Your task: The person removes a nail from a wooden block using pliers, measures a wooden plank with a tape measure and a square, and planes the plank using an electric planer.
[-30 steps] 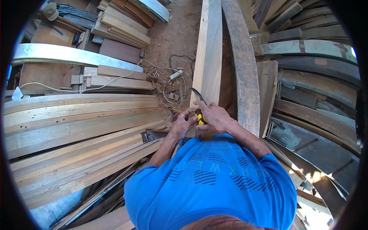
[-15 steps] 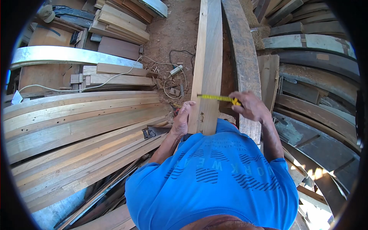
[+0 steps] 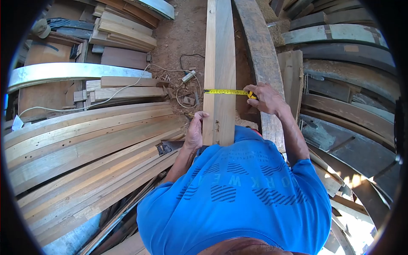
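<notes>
A long squared timber runs away from my body, with a rough hollow in its face near the close end. My right hand is closed around a yellow tape measure, just right of the timber. Its yellow blade lies across the timber's width, the tip at the left edge. My left hand rests against the timber's left side near the close end, fingers pointing forward and apart from any tool.
A thick weathered beam lies right of the timber. Stacked boards fill the left, more planks the right. A white cable crosses the left stacks to a power strip on the dirt floor.
My right hand and the tape have moved forward along the timber, and the blade now lies straighter across it. The whole view has shifted slightly. My left hand stays by the timber's left side.
</notes>
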`<control>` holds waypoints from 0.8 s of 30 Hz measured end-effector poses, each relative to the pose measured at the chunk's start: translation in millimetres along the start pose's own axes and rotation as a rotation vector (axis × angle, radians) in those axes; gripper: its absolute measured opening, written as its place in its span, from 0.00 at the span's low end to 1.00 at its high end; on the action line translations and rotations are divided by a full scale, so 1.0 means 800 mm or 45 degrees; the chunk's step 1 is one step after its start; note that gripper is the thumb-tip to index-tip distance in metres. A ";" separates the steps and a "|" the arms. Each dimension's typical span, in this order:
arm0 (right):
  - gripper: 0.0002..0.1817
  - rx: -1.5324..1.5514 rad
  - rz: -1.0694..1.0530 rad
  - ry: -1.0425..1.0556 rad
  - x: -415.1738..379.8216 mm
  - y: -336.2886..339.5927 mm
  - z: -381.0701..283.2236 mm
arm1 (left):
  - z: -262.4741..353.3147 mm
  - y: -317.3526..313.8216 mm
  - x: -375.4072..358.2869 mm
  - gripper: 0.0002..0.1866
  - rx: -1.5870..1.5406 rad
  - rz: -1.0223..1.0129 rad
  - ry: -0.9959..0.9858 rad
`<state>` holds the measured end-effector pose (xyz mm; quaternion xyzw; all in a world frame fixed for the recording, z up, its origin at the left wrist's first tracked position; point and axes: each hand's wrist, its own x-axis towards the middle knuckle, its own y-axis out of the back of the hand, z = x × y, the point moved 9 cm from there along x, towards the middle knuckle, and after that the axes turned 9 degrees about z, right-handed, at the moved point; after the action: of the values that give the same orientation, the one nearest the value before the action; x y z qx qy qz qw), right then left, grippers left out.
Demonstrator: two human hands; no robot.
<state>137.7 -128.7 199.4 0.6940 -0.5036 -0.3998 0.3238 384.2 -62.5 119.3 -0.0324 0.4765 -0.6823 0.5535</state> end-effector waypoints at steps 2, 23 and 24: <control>0.26 0.003 -0.011 -0.033 -0.004 0.002 0.004 | 0.000 0.002 0.001 0.20 0.008 0.001 -0.008; 0.31 0.504 0.253 0.160 -0.005 0.012 0.026 | 0.012 0.018 0.001 0.29 -0.145 0.061 -0.064; 0.31 0.655 0.327 0.031 -0.008 0.004 0.050 | 0.006 0.024 0.008 0.28 0.007 0.092 -0.006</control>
<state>99.8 -125.1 184.6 0.6886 -0.6684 -0.2062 0.1912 398.4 -69.0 105.7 -0.0153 0.4744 -0.6631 0.5788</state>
